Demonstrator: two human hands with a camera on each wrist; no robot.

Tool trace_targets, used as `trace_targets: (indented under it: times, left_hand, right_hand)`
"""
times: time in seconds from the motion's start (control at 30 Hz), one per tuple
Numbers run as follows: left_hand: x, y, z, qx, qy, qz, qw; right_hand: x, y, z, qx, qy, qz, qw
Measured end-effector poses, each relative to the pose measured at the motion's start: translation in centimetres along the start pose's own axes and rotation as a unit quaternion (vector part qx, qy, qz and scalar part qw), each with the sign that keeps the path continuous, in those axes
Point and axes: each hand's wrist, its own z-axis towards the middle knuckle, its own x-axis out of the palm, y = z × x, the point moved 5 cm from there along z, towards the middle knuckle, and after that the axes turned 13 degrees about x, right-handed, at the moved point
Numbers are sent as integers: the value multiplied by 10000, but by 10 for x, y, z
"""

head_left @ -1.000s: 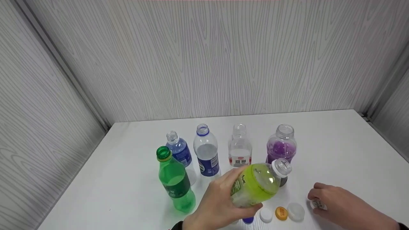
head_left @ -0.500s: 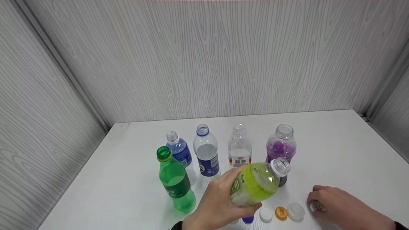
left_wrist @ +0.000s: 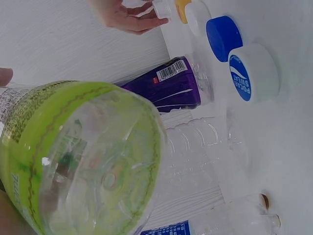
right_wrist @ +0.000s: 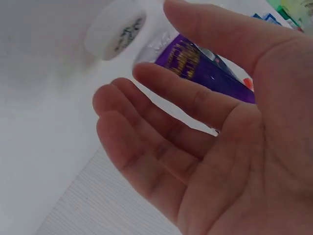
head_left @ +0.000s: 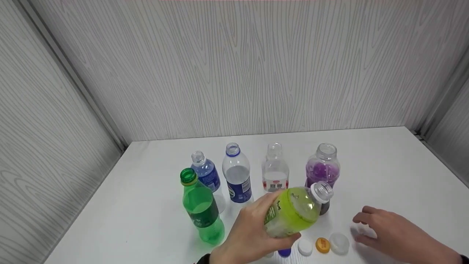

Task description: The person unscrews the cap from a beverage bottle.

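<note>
My left hand (head_left: 253, 234) grips a clear plastic bottle (head_left: 296, 209) with a lime-green label. The bottle leans to the right, and its uncapped mouth points up and right; the left wrist view shows its base. At the right, my right hand (head_left: 395, 233) is held with fingers apart and lightly bent, and the palm (right_wrist: 225, 166) bears nothing. Just left of its fingertips lies a translucent cap (head_left: 339, 243), beside an orange cap (head_left: 322, 245). Past the thumb in the right wrist view sits a whitish cap (right_wrist: 115, 32) with dark print.
Behind stand uncapped bottles: a green one (head_left: 200, 205), two blue-labelled ones, a clear one (head_left: 275, 170) and a purple one (head_left: 322, 168). A white cap (head_left: 305, 247) and blue cap (head_left: 284, 252) lie near the left hand. Panelled walls enclose the white table (head_left: 146, 190).
My right hand has spread its fingers and let go of the white printed cap it pinched earlier; that cap no longer shows between them in the head view. The left hand and bottle stay put.
</note>
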Motion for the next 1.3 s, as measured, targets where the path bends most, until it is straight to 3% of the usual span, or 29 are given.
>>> trace_targets:
  times: [0.07,0.17,0.27,0.37,0.5,0.67,0.87,1.07,1.3]
  left_hand:
    - [1,0,0,-94,44,-40,9999]
    - [2,1,0,-214,121,-107,9996]
    - [4,2,0,-255,176,-107,9995]
    - [6,2,0,-267,240,-148,9992]
    - [11,4,-1,-395,401,-255,9981]
    - [16,7,-2,-614,548,-370,9959]
    - [17,6,-2,-478,478,-247,9974]
    - [17,7,-2,-778,451,-372,9953]
    - [17,8,-2,-844,376,-428,9948]
  right_hand:
    - [-12,3,-3,240,-326,102,9991]
    - [-31,14,-12,348,-1171,366,9918]
    - [-45,26,-27,203,-2114,736,9744]
    - [-54,36,-37,3,-2599,1095,9594]
    - [-61,48,-44,-246,-2682,1678,9483]
    - [-71,63,-47,-921,-2733,2503,9242]
    - [-80,80,-47,-1356,-2562,3074,9064]
    - [-85,93,-47,-1782,-2505,3606,8806]
    - [-89,105,-44,-1685,-2405,3819,8763]
